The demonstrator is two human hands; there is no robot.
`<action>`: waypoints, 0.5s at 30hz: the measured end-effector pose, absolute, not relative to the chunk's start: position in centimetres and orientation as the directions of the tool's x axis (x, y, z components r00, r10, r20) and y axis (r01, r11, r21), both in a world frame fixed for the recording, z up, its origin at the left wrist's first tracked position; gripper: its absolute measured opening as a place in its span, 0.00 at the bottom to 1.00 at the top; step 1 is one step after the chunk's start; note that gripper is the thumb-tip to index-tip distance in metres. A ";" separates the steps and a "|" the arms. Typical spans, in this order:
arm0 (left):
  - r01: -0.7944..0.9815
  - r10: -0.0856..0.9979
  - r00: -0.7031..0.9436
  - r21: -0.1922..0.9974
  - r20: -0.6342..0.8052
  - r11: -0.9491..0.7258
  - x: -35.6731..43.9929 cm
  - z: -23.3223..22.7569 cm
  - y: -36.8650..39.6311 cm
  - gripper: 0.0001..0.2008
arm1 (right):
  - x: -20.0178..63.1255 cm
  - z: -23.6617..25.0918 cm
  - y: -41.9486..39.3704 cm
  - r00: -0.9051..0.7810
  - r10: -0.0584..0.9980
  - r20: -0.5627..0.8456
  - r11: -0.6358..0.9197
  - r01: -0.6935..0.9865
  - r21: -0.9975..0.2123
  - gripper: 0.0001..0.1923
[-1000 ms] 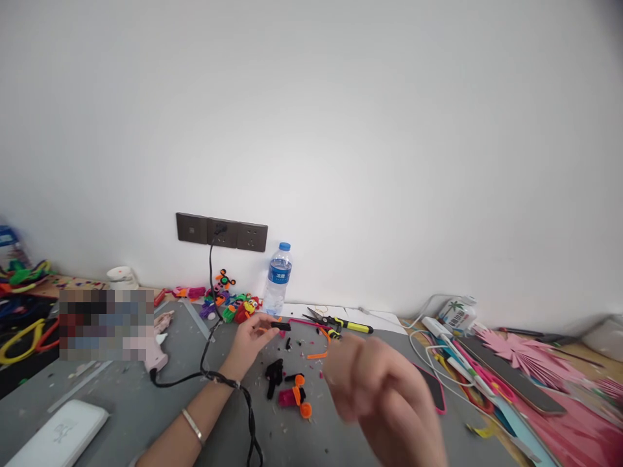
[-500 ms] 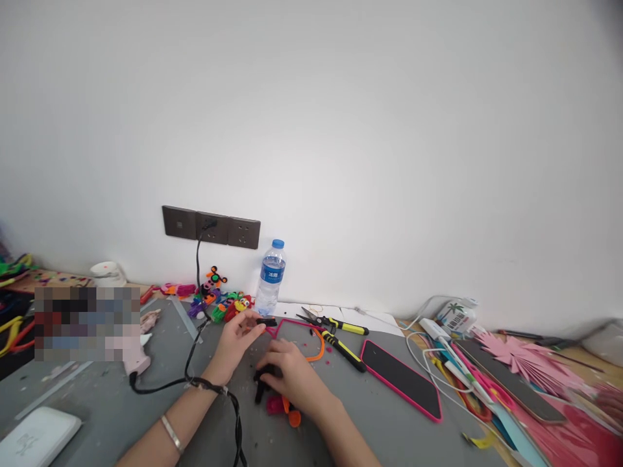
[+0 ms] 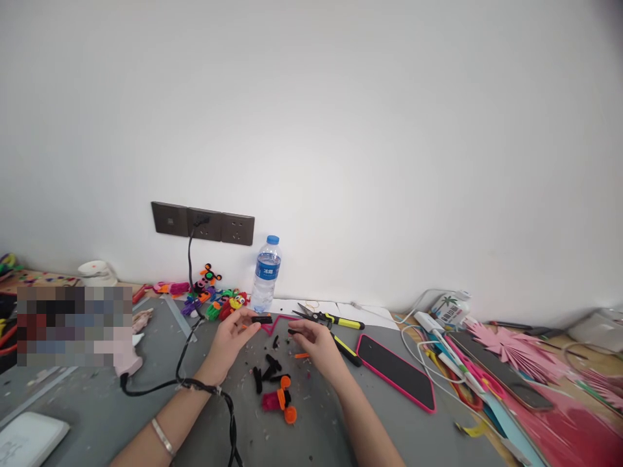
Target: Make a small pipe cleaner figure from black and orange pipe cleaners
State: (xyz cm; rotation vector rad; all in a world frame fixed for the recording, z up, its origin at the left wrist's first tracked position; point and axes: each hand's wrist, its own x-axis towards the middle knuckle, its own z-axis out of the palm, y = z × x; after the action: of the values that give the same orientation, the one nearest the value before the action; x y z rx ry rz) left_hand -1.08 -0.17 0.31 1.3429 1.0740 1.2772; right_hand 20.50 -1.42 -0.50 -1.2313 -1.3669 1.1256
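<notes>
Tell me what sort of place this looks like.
Probably a handicraft workspace: the left hand holds a short black piece, a small red figure with big eyes sits near the wall, and folded pink paper lies off to the right.

Right hand [image 3: 315, 342] raised, small black piece [image 3: 293, 332] apparently now pinched

The left hand [image 3: 232, 340] pinches a black strip [image 3: 261, 320] near the back edge of the bench [image 3: 389, 431], the right hand [image 3: 314, 340] a smaller black piece [image 3: 293, 332] close by! A water bottle [image 3: 267, 279] stands at that edge, a pink-rimmed phone [image 3: 396, 373] lies towards the right edge.
</notes>
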 end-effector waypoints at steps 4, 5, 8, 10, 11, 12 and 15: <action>0.006 0.981 0.124 0.988 0.150 -0.152 -1.0 0.6 -0.4 0.15 | 20.7 0.0 -1.2 0.065 0.994 0.093 0.089 0.050 -0.995 0.16; 0.012 0.979 0.136 0.988 0.150 -0.153 -1.0 0.6 -0.4 0.15 | 20.7 0.1 -1.2 0.082 0.993 0.090 0.088 0.029 -0.996 0.16; 0.042 0.974 0.168 0.986 0.155 -0.164 -0.9 0.5 -0.6 0.14 | 20.3 0.2 -1.3 0.086 0.994 0.074 0.075 -0.014 -0.997 0.18; 0.062 0.969 0.193 0.983 0.156 -0.171 -0.9 0.4 -0.6 0.13 | 20.1 0.2 -1.4 0.092 0.994 0.066 0.069 -0.023 -0.997 0.19; 0.066 0.967 0.202 0.983 0.157 -0.173 -1.0 0.3 -0.6 0.13 | 20.0 0.2 -1.5 0.095 0.993 0.066 0.069 -0.032 -0.997 0.19; 0.066 0.965 0.208 0.982 0.159 -0.177 -1.0 0.2 -0.6 0.13 | 19.9 0.3 -1.6 0.098 0.993 0.068 0.073 -0.046 -0.996 0.19; 0.055 0.965 0.204 0.982 0.168 -0.183 -1.0 0.1 -0.5 0.12 | 19.7 0.6 -1.7 0.078 0.994 0.080 0.087 -0.090 -0.992 0.19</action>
State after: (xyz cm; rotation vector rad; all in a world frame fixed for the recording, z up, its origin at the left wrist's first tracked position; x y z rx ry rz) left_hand -1.02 -0.53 0.14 1.4811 1.0228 1.1487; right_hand 19.65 -1.72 0.56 -1.1139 -1.1252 1.1373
